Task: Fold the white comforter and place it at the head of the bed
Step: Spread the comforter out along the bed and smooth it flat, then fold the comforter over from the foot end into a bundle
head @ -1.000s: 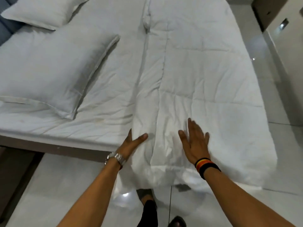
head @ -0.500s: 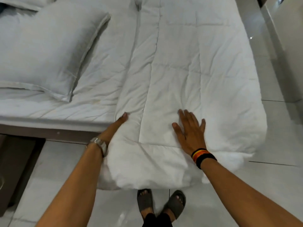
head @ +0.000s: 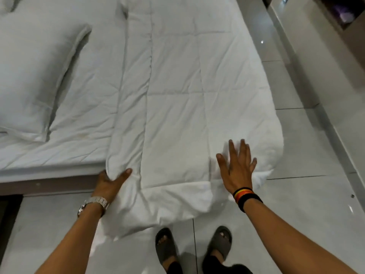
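Observation:
The white comforter (head: 177,107) lies folded lengthwise into a long strip along the right side of the bed (head: 59,155). Its near end hangs over the bed's edge toward the floor. My left hand (head: 109,181), with a metal watch on the wrist, pinches the folded left edge of the comforter at the near end, thumb on top. My right hand (head: 238,168), with coloured bands on the wrist, lies flat with fingers spread on the comforter's near right part.
A white pillow (head: 33,76) rests on the left part of the bed. Glossy grey floor tiles (head: 296,194) run along the right, bounded by a wall with a shelf (head: 335,32). My feet in dark slippers (head: 197,248) stand just below the hanging comforter end.
My right hand has slid to the right across the comforter and spread wider. My left hand stays at the folded left edge, now pinching it. The view has tilted down toward my feet.

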A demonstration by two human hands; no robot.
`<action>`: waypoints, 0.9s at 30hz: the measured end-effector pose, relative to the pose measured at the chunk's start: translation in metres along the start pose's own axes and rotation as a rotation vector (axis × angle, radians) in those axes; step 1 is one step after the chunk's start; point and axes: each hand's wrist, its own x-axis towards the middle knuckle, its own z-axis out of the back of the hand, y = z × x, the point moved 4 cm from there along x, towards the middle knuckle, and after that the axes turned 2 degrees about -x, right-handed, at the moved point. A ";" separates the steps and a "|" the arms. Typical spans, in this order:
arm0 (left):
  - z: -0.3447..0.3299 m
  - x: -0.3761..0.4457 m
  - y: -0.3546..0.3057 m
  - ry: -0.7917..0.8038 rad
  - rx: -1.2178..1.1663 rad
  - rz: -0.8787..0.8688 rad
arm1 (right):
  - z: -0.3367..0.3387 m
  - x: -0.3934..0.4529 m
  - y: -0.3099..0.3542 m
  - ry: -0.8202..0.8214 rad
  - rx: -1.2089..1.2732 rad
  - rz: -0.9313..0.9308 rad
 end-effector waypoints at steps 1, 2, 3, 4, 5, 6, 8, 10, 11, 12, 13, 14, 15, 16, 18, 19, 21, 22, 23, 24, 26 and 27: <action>-0.012 0.000 -0.005 -0.043 0.029 -0.037 | 0.005 0.002 -0.017 -0.012 0.019 -0.064; -0.027 -0.002 -0.012 -0.114 0.069 -0.095 | 0.009 0.003 -0.035 -0.035 0.034 -0.127; -0.044 -0.007 -0.022 -0.205 0.125 -0.177 | 0.014 0.006 -0.055 -0.064 0.054 -0.196; -0.064 -0.017 -0.035 -0.284 0.192 -0.263 | 0.019 0.009 -0.074 -0.092 0.096 -0.274; -0.083 -0.027 -0.046 -0.333 0.253 -0.341 | 0.022 0.013 -0.092 -0.109 0.157 -0.350; -0.108 -0.037 -0.058 -0.343 0.296 -0.417 | 0.024 0.020 -0.111 -0.110 0.231 -0.413; -0.164 -0.049 -0.078 -0.282 0.374 -0.573 | 0.026 0.036 -0.145 -0.056 0.388 -0.460; -0.215 -0.058 -0.092 -0.213 0.432 -0.707 | 0.025 0.053 -0.166 0.024 0.549 -0.454; -0.239 -0.062 -0.099 -0.192 0.453 -0.755 | 0.025 0.060 -0.175 0.055 0.602 -0.451; -0.260 -0.065 -0.107 -0.181 0.467 -0.778 | 0.025 0.066 -0.183 0.078 0.625 -0.454; -0.277 -0.067 -0.113 -0.187 0.474 -0.780 | 0.024 0.071 -0.189 0.106 0.639 -0.463; -0.291 -0.070 -0.118 -0.199 0.480 -0.768 | 0.024 0.075 -0.195 0.148 0.663 -0.470; -0.300 -0.072 -0.122 -0.211 0.483 -0.755 | 0.024 0.076 -0.199 0.194 0.695 -0.462; -0.306 -0.075 -0.125 -0.221 0.488 -0.743 | 0.028 0.075 -0.200 0.245 0.730 -0.434; -0.310 -0.080 -0.129 -0.218 0.468 -0.697 | 0.045 0.068 -0.208 0.315 0.824 -0.382; -0.310 -0.084 -0.131 -0.201 0.446 -0.681 | 0.058 0.064 -0.216 0.318 0.883 -0.354; -0.303 -0.094 -0.131 -0.183 0.392 -0.690 | 0.085 0.056 -0.235 0.271 0.979 -0.343; -0.296 -0.099 -0.128 -0.209 0.378 -0.701 | 0.096 0.053 -0.243 0.267 0.999 -0.358; -0.288 -0.106 -0.123 -0.240 0.395 -0.715 | 0.101 0.046 -0.253 0.264 1.009 -0.406; -0.282 -0.109 -0.116 -0.269 0.386 -0.714 | 0.103 0.041 -0.259 0.264 1.006 -0.450; -0.267 -0.115 -0.096 -0.331 0.236 -0.588 | 0.098 0.037 -0.259 0.315 0.951 -0.508; -0.260 -0.114 -0.082 -0.361 0.139 -0.484 | 0.090 0.031 -0.259 0.344 0.928 -0.536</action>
